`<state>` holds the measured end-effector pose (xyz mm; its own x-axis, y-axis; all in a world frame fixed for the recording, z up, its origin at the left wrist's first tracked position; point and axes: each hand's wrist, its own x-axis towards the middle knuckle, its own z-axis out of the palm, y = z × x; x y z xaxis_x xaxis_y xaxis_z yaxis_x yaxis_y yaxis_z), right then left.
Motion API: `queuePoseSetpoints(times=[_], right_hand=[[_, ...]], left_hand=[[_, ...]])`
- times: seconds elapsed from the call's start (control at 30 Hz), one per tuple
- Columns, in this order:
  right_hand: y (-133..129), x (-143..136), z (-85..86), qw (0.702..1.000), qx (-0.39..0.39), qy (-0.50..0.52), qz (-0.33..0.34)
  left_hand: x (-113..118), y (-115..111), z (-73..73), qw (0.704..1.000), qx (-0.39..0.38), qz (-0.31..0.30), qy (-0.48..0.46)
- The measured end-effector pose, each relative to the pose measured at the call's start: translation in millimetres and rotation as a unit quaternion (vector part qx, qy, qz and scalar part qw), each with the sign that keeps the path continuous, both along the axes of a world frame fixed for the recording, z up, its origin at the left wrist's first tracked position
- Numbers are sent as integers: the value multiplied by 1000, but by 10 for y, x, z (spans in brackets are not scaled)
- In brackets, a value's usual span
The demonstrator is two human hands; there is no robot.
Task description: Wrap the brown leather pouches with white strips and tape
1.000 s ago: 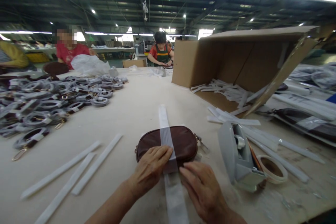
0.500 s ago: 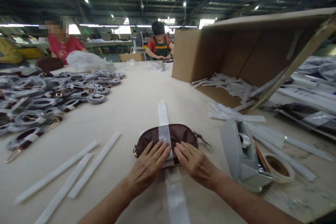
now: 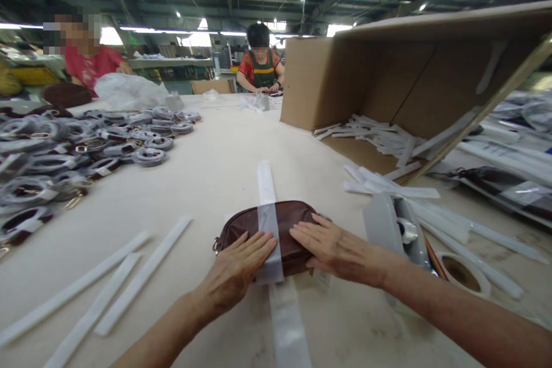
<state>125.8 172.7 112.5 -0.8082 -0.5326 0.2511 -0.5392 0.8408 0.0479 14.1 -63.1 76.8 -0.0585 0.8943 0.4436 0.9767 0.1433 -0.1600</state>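
On the pale tabletop [image 3: 219, 184], straight ahead of the person, one brown bag [image 3: 297, 221] lies flat beneath both hands. The left hand [image 3: 233, 270] is spread palm down, fingers nearly straight, the tips on the bag and over the edge of a translucent band [image 3: 268, 221]. The right hand [image 3: 330, 247] is just as open, laid on the bag's right end; neither grips anything.

As far along as can be judged, the band is in place across the bag's upper face, while its near end, past the bag's lower edge, looks loose. White lengths show above and below the bag (whether they are one strip or two, the bag hides).

Counted out: one bag under the hands, one band, three loose white strips [image 3: 144, 274] to the left, seemingly unused, one grey tape dispenser [image 3: 383, 218], one tape roll [image 3: 482, 286] beside it and one cardboard box [image 3: 304, 83]. The strips inside the box and the wrapped coils [image 3: 148, 156] at left overlap too much to number. Two co-workers [image 3: 263, 72] show across the table.
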Motion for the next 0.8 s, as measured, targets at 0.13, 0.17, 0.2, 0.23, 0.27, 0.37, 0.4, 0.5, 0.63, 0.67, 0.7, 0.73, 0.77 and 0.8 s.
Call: queuePoseSetpoints(times=[0.13, 0.17, 0.2, 0.23, 0.27, 0.37, 0.4, 0.5, 0.63, 0.67, 0.7, 0.73, 0.77, 0.8], right_hand=[[-36, 1, -168, 995, 26, 95, -12], [-57, 17, -193, 992, 38, 122, -19], [-79, 36, -208, 989, 50, 136, -23], [-103, 56, -216, 988, 59, 141, -23], [-126, 77, -222, 987, 62, 146, -22], [-190, 134, -257, 982, 32, 181, -48], [-206, 150, -277, 978, 19, 200, -59], [-237, 177, -342, 974, 21, 216, -60], [-268, 164, -440, 972, 39, 227, -54], [-279, 157, -470, 968, 39, 240, -63], [-289, 151, -498, 965, 41, 251, -70], [-300, 146, -521, 962, 43, 259, -75], [-309, 143, -537, 961, 48, 261, -78], [-317, 142, -544, 961, 53, 260, -80]], left_hand=[[-8, 28, 9, 1000, 13, 15, 11], [2, 24, -2, 1000, 9, 15, 22], [13, 17, -15, 999, 7, 15, 32], [24, 9, -29, 999, 9, 17, 40], [36, 0, -44, 999, 15, 20, 48], [76, -18, -81, 996, 24, 23, 77], [91, -21, -88, 996, 20, 17, 90], [127, -20, -103, 993, 1, 5, 117], [118, -3, -152, 992, -6, 7, 129], [106, 3, -168, 991, -5, 6, 136], [94, 10, -181, 990, -6, 4, 143], [82, 15, -189, 989, -6, 4, 148], [72, 18, -193, 989, -3, 5, 150], [65, 19, -191, 989, 4, 8, 149]])
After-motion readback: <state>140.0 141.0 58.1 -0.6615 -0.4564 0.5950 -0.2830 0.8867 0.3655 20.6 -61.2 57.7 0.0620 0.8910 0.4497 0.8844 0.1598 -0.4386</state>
